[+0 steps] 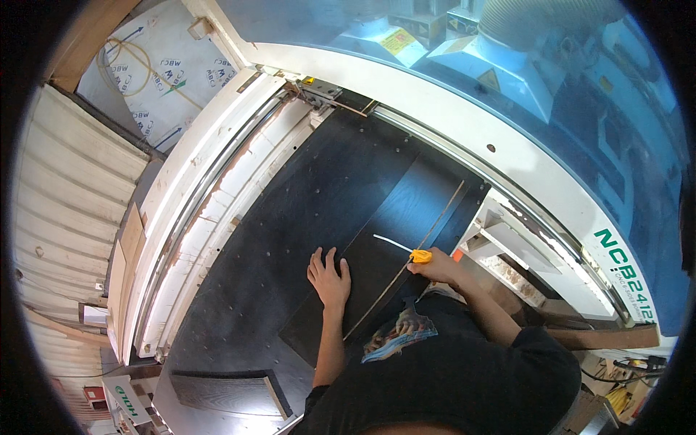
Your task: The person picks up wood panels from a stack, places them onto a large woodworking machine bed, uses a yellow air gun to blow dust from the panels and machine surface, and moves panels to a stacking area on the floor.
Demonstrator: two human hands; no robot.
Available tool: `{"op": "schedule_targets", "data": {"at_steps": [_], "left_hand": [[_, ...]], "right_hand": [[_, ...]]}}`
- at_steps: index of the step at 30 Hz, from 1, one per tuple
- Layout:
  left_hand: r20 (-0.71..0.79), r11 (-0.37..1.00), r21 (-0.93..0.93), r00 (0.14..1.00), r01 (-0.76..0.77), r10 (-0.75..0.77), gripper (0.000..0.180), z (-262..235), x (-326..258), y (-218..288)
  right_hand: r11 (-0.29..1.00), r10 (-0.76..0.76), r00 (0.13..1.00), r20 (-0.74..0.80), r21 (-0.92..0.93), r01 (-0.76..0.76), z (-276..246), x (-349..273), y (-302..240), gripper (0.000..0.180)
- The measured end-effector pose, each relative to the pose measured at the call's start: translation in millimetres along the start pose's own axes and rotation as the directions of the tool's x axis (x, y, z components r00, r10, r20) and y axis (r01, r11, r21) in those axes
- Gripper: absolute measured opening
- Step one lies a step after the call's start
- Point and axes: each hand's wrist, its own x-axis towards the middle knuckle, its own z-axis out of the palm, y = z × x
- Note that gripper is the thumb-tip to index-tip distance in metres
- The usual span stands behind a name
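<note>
Currently left hand (pixel 330 278) lies flat, fingers spread, on the dark board (pixel 377 239) lying on the black machine bed (pixel 290 217); right hand (pixel 435 267) has fingers clamped on an orange-handled tool (pixel 419 256) with a thin white tip, at the board's right edge. Yellow rectangular label (pixel 397 40) and yellow triangular warning sign (pixel 489 80) sit behind the blue window (pixel 565 94) up top. White printed sheet (pixel 156 80) with dark lettering and arrows sits top left.

A long dark wooden panel (pixel 391 217) lies on the black perforated machine bed (pixel 283 239). The left hand (pixel 330 279) rests flat on the panel; the right hand (pixel 435 267), at its right edge, grips a yellow-handled tool (pixel 419 255).
</note>
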Motion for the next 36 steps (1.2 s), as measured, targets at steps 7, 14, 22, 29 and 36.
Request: {"op": "schedule_targets", "data": {"at_steps": [7,14,22,29,36], "left_hand": [[-0.008,1.000,0.017,1.000,-0.011,0.011,0.041,0.8,-0.3,2.3],[-0.006,0.999,0.031,1.000,-0.021,0.021,0.040,-0.7,0.1,5.1],[0.000,0.999,0.034,1.000,-0.012,0.012,0.042,0.2,0.8,3.3],[0.115,0.987,-0.144,0.992,0.068,-0.051,0.049,-1.6,29.4,6.6],[-0.018,0.996,-0.092,1.000,-0.003,0.001,0.062,23.0,182.2,-30.0]], "right_hand": [[0.997,0.065,0.956,-0.286,-0.032,-0.077,-15.9,2.5,7.8,0.085],[0.999,0.026,0.852,-0.523,0.051,0.001,-42.2,19.4,38.8,0.046],[0.993,0.003,0.849,-0.529,0.099,0.058,-42.1,20.7,31.6,0.041],[0.995,0.000,0.930,-0.369,0.097,0.038,-26.1,23.0,33.5,0.062],[0.999,0.023,1.000,-0.008,-0.033,-0.024,-45.9,-23.8,-38.1,0.061]]}}
